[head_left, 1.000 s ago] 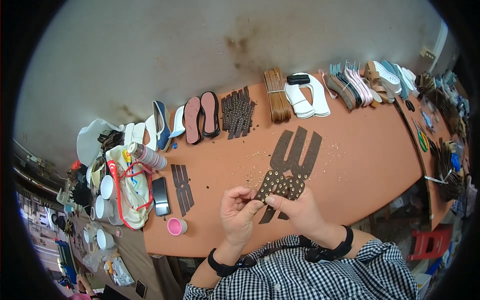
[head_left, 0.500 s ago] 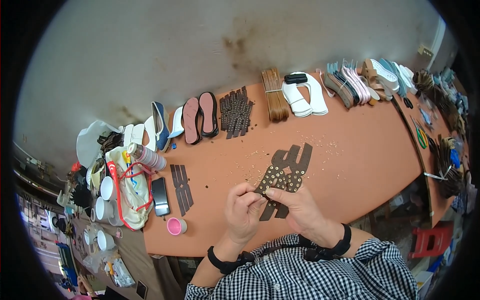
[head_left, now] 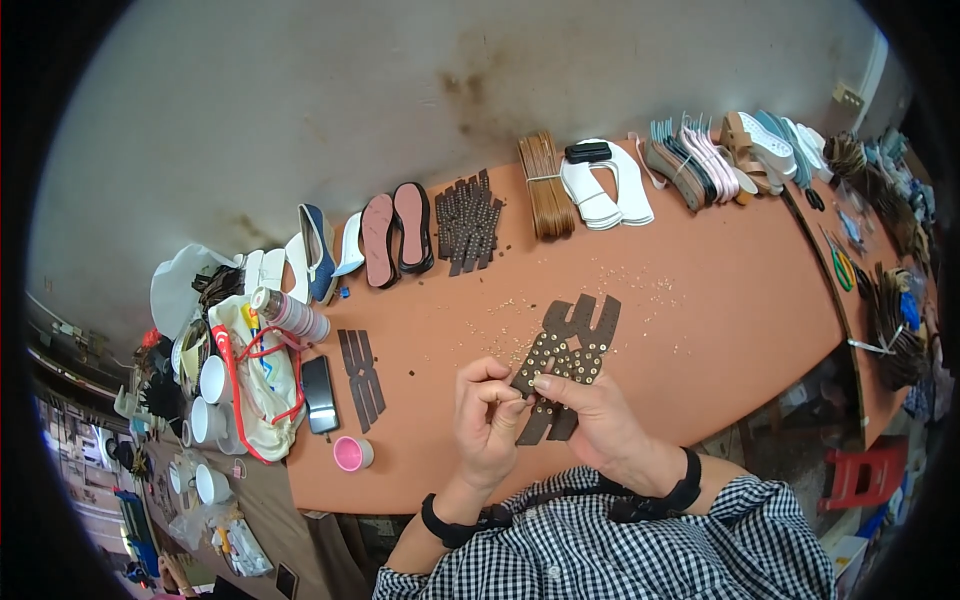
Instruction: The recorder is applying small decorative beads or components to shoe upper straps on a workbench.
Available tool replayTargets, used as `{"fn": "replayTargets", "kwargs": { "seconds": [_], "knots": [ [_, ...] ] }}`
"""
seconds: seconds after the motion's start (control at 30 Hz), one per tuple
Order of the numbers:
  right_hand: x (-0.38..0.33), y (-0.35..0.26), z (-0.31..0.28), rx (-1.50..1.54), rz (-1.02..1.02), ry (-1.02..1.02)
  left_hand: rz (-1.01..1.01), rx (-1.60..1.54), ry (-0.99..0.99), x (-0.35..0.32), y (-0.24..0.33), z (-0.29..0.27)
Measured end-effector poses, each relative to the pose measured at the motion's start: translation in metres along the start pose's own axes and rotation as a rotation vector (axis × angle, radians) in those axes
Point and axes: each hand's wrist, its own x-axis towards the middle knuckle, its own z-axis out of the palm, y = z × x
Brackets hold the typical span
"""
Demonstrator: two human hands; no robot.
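Two hands [head_left: 545,420], one studded strap piece [head_left: 565,365]

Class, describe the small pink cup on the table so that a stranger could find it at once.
Start at the long orange table and go to its near left edge. There, just below the black phone and left of the left hand, stands the pink cup. It is the only round, bright pink thing there.

Matt brown, seemingly leather strap piece [head_left: 570,350], shiny metal studs.
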Motion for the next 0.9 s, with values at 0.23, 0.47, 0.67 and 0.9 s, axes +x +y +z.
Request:
{"fn": "replayTargets", "kwargs": {
  "seconds": [0.23, 0.47, 0.67, 0.9],
  "knots": [
    [0.001, 0.001, 0.001, -0.001, -0.049, -0.029, 0.090, 0.184, 0.018, 0.001, -0.002, -0.004],
    [0.004, 0.004, -0.002, -0.023, -0.101, -0.073, -0.064, 0.007, 0.024, -0.003, -0.005, -0.004],
    [0.008, 0.003, -0.010, -0.099, -0.085, -0.095, -0.348, -0.395, 0.096, -0.002, -0.005, -0.004],
    [0.010, 0.003, -0.019, -0.263, -0.077, -0.081, -0.612, -0.658, 0.061, -0.002, -0.018, -0.007]
  ]
}}
